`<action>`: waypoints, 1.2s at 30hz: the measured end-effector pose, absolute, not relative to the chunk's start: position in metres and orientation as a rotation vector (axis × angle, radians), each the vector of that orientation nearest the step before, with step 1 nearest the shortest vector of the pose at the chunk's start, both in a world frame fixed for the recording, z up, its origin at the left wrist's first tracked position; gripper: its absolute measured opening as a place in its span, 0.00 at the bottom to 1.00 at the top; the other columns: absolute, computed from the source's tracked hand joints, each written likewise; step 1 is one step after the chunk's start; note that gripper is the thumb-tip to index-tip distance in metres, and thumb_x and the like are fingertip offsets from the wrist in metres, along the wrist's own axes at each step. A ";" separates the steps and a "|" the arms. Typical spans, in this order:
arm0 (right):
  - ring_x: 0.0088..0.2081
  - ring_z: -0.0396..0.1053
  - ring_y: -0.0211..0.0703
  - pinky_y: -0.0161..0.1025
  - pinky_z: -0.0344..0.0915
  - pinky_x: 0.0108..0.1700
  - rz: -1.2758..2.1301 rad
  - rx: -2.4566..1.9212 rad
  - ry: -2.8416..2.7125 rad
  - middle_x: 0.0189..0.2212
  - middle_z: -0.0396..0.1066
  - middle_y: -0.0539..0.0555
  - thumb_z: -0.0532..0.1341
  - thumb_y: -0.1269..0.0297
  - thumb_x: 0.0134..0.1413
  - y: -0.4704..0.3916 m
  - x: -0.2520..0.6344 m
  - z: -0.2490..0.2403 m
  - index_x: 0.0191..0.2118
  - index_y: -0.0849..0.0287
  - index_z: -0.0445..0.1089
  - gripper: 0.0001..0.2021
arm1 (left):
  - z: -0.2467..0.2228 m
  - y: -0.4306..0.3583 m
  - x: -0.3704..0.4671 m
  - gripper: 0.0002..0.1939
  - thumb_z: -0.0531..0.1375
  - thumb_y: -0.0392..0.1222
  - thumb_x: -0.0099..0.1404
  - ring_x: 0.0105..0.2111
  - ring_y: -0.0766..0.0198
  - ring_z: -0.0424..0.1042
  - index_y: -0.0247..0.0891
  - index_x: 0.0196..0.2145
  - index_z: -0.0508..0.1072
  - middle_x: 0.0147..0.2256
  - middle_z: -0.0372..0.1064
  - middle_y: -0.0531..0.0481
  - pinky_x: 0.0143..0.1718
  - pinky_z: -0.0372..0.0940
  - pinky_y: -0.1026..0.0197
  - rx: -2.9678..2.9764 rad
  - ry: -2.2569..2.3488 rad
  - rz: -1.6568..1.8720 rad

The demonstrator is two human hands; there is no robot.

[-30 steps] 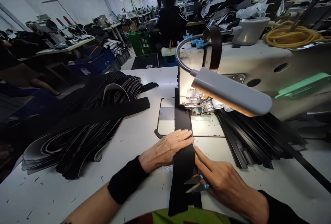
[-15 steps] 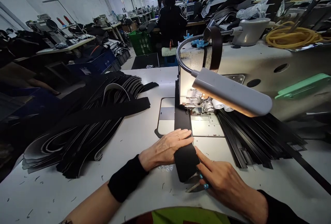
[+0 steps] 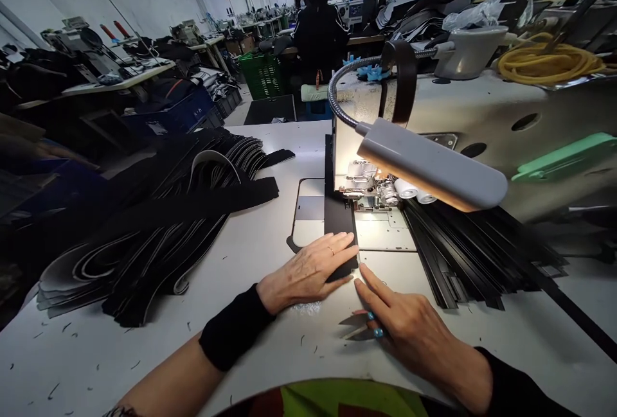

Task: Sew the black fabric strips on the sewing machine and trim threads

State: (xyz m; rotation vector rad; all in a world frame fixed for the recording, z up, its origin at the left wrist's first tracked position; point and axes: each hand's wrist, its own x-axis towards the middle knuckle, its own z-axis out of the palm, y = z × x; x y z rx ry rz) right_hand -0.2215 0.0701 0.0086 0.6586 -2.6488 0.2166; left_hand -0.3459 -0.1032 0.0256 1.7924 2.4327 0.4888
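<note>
At nine o'clock from the hands, a broad heap of black fabric pieces point(image 3: 144, 237) with pale edges fans across the white table point(image 3: 250, 340), and one long black band point(image 3: 231, 197) lies over the top of the heap, its end pointing toward the machine. The left hand point(image 3: 313, 269), with a black wrist cuff point(image 3: 236, 327) and a ring on one finger, lies flat and open, palm down, its fingers spread over the near end of a black fabric strip point(image 3: 340, 218); it presses the strip to the table rather than gripping it. The strip runs from under that hand toward twelve o'clock, across the metal plate point(image 3: 308, 218) and under the presser foot point(image 3: 359, 195) of the sewing machine point(image 3: 457, 108). The right hand point(image 3: 409, 333) sits at four o'clock from the left, just beside it; its forefinger is stretched out with the tip touching the table at the strip's near right corner, while the other fingers curl loosely around a small pair of thread snips point(image 3: 359, 328) with blue finger loops, blades pointing toward nine o'clock. Above the hands, a gooseneck lamp point(image 3: 429, 166) shines down on the needle area. At three o'clock, a fan of narrow black strips point(image 3: 482, 250) lies beside the machine bed. Farther right, on top of the machine, rest a green phone-like slab point(image 3: 563, 159) and a coil of yellow cord point(image 3: 549, 60). At twelve o'clock, well apart, a person in black point(image 3: 321, 31) stands with their back turned.
</note>
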 end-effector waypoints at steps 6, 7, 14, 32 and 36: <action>0.23 0.70 0.38 0.34 0.61 0.18 0.206 0.633 -2.659 0.49 0.66 0.67 0.46 0.68 0.62 0.070 -0.222 0.007 0.44 0.68 0.68 0.16 | 0.020 -0.105 -0.346 0.17 0.48 0.42 0.68 0.57 0.60 0.57 0.31 0.50 0.62 0.55 0.60 0.40 0.59 0.53 0.54 1.882 2.448 0.575; 0.23 0.70 0.38 0.34 0.60 0.18 0.206 0.633 -2.650 0.49 0.66 0.67 0.46 0.68 0.62 0.070 -0.223 0.007 0.44 0.68 0.68 0.16 | 0.020 -0.105 -0.346 0.16 0.47 0.41 0.68 0.56 0.60 0.59 0.31 0.50 0.62 0.54 0.61 0.40 0.59 0.54 0.54 1.911 2.444 0.581; 0.19 0.65 0.34 0.33 0.56 0.17 0.206 0.631 -2.592 0.48 0.67 0.67 0.47 0.68 0.62 0.069 -0.223 0.006 0.43 0.68 0.69 0.15 | 0.018 -0.101 -0.346 0.15 0.47 0.37 0.68 0.54 0.61 0.60 0.31 0.50 0.62 0.52 0.63 0.42 0.59 0.55 0.57 1.964 2.487 0.540; 0.20 0.65 0.34 0.34 0.56 0.19 0.251 0.606 -2.589 0.49 0.66 0.66 0.48 0.69 0.61 0.069 -0.220 -0.001 0.45 0.67 0.67 0.13 | 0.025 -0.071 -0.367 0.18 0.51 0.47 0.65 0.44 0.55 0.65 0.31 0.47 0.62 0.45 0.64 0.39 0.49 0.62 0.51 1.653 2.725 0.385; 0.19 0.64 0.33 0.34 0.56 0.19 0.255 0.604 -2.581 0.48 0.67 0.66 0.47 0.70 0.61 0.069 -0.220 0.000 0.44 0.67 0.68 0.14 | 0.023 -0.070 -0.368 0.21 0.53 0.47 0.64 0.46 0.52 0.63 0.29 0.49 0.61 0.45 0.63 0.37 0.50 0.61 0.50 1.649 2.747 0.361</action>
